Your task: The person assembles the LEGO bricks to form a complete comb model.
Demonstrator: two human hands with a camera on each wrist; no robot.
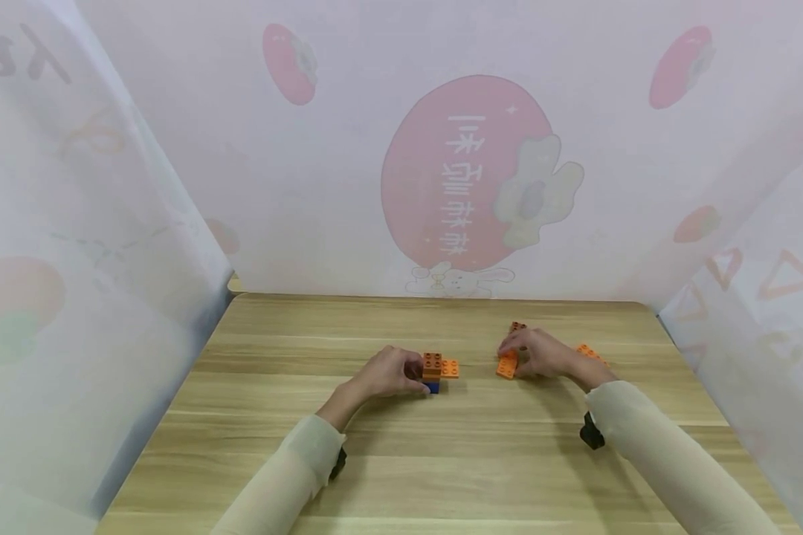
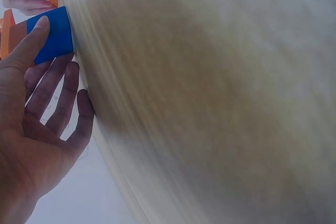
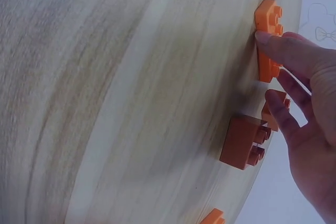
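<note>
My left hand [image 1: 391,371] holds a small stack of toy building bricks between thumb and fingers. A blue brick [image 2: 56,38] is at its bottom on the table, with brown and orange pieces above. A brown brick [image 1: 432,360] shows at the top in the head view, and an orange plate [image 1: 450,368] juts out to the right. My right hand [image 1: 538,353] pinches a flat, studded orange piece [image 3: 266,59] low at the tabletop, apart from the stack. Two brown bricks, a nearer one [image 3: 241,142] and a farther one [image 3: 275,107], sit beside that hand.
Another orange studded piece [image 1: 592,353] lies to the right, partly behind the right wrist. A brown brick [image 1: 518,326] shows beyond the right hand. The wooden table [image 1: 442,468] is enclosed by a printed white curtain [image 1: 334,186] at the back and sides.
</note>
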